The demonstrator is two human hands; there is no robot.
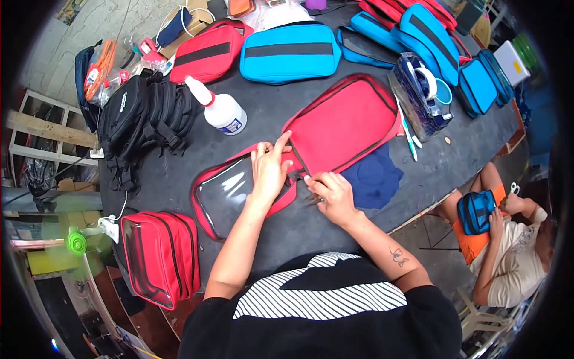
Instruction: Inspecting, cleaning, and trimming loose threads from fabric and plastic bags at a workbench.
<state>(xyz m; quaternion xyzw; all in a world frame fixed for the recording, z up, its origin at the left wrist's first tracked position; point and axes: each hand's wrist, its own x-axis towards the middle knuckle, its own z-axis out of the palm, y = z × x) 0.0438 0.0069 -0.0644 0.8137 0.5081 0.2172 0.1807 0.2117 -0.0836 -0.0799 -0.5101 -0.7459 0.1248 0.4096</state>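
Note:
A red zippered bag (342,124) lies unfolded on the dark table, its clear-windowed half (224,194) at the lower left and its red fabric half at the upper right. My left hand (271,170) rests across the joint between the halves, fingers spread and pressed on the fabric. Beside it, my right hand (332,194) is closed at the bag's near edge, thumb and index finger by a short black strap (295,176). A small dark metal-looking tool (313,200) shows under the right fingers; its kind is mostly hidden.
A white spray bottle (224,112) and black backpack (143,113) stand left. Blue bags (290,52) and red bags (209,54) line the back. Navy cloth (373,178) and a clear container (418,99) lie right. A seated person (508,251) handles a blue bag.

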